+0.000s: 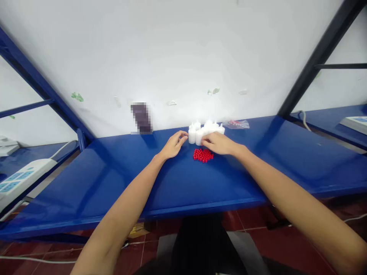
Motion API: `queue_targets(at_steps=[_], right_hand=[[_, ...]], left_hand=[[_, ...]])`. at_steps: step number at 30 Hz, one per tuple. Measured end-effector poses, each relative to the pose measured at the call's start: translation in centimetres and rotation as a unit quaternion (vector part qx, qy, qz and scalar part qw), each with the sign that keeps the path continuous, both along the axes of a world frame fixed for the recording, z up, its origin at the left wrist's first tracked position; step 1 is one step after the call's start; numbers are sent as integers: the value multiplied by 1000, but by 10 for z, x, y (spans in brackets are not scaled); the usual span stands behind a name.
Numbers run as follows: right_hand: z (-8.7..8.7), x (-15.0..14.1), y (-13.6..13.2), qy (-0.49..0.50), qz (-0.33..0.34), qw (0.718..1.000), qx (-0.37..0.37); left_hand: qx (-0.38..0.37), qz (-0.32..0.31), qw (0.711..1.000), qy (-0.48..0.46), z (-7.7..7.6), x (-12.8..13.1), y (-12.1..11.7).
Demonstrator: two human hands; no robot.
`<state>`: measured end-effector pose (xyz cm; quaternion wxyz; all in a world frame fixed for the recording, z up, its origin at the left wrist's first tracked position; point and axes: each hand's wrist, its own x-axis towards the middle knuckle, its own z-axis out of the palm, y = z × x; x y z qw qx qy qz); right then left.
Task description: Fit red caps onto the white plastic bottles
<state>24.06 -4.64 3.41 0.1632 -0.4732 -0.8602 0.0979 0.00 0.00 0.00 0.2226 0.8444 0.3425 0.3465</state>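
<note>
Several small white plastic bottles (205,130) stand in a cluster at the back of a blue table (120,179), close to the white wall. A pile of small red caps (203,155) lies just in front of them. My left hand (172,145) reaches in from the left, its fingers curled, fingertips touching the leftmost bottle. My right hand (218,144) rests palm down to the right of the caps, with its fingertips against a bottle at the front of the cluster. Whether either hand grips a bottle is unclear.
A clear plastic bag (236,123) with red bits lies behind the bottles to the right. A dark object (141,118) leans on the wall. A white power strip (21,178) sits at the left, another device (354,123) at the far right. Black and blue frame struts rise on both sides.
</note>
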Motion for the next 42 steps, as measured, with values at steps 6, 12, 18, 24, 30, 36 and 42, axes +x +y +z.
queue_targets(at_steps=[6, 12, 18, 24, 30, 36, 42], right_hand=[[0, 1, 1, -18, -16, 1000, 17], [0, 1, 1, 29, 5, 1000, 5], [4, 3, -6, 181, 94, 978, -35], [1, -9, -10, 123, 99, 986, 45], [1, -21, -15, -1, 119, 992, 50], [3, -19, -18, -40, 101, 994, 18], [4, -19, -19, -23, 93, 995, 9]], left_hand=[[-9, 19, 996, -85, 3, 2, 6], [54, 73, 995, -32, 8, 22, 11], [97, 93, 990, 39, 4, 11, 11], [86, 62, 994, -1, 10, -11, 3], [69, 40, 997, -24, 16, -25, -16], [72, 26, 997, -11, 15, -21, -27], [-26, 4, 1000, 0, 12, -9, -30]])
